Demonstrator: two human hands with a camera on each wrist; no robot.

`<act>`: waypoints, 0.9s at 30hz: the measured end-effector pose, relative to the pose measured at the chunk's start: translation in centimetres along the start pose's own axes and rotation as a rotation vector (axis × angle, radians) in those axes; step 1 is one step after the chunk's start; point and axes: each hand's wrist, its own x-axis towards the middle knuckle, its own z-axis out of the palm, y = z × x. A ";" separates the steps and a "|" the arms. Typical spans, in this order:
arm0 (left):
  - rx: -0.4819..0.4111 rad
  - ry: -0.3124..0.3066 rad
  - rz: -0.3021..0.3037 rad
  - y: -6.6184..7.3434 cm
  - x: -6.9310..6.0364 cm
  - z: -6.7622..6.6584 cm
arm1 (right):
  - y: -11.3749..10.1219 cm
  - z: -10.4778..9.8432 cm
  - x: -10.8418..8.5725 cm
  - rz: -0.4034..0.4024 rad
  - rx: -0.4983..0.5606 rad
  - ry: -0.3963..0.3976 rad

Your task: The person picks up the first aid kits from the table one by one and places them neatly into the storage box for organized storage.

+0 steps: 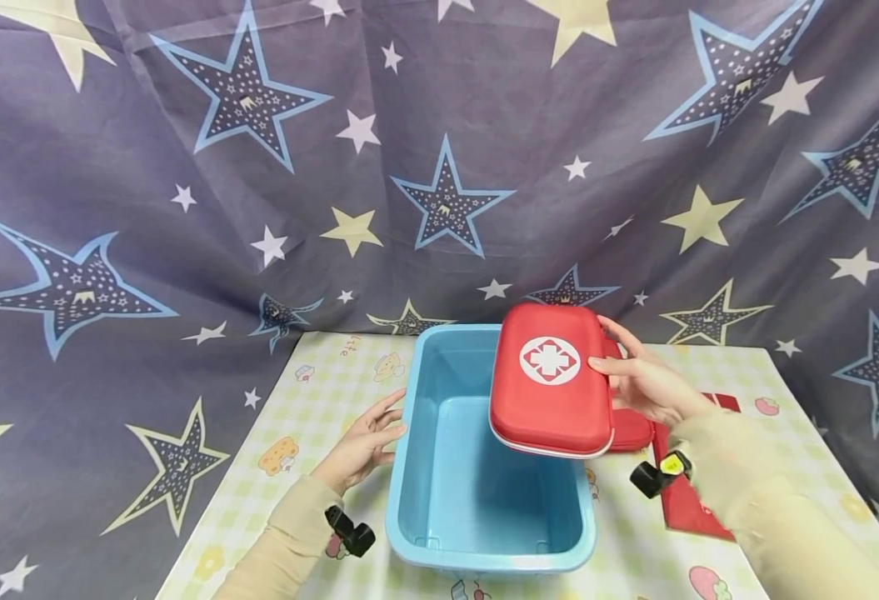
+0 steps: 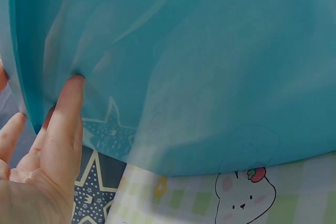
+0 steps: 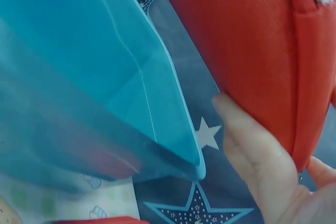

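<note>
A rectangular blue plastic tub [image 1: 476,557] has a red, rounded, zippered case [image 1: 551,392] above its one o'clock. The right hand [image 1: 651,382] clamps the case's three-o'clock edge; the left hand [image 1: 359,448], fingers apart, touches the tub's nine-o'clock wall.

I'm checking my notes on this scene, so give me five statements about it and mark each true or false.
1. The right grip holds the red case. True.
2. The left grip reaches inside the blue bin. False: it touches the outside.
3. The case's emblem is red and white. True.
4. The case lies on the bin's floor. False: it is held in the air.
5. Another red item lies right of the bin. True.
</note>
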 end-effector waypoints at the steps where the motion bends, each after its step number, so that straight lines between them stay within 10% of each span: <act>1: 0.000 0.002 -0.001 0.0 0.0 0.0 | 0.0 0.2 0.2 0.000 0.011 0.000; 27: -0.009 0.009 0.007 -0.1 -0.1 0.1 | 3.3 4.5 3.8 0.036 -0.021 0.058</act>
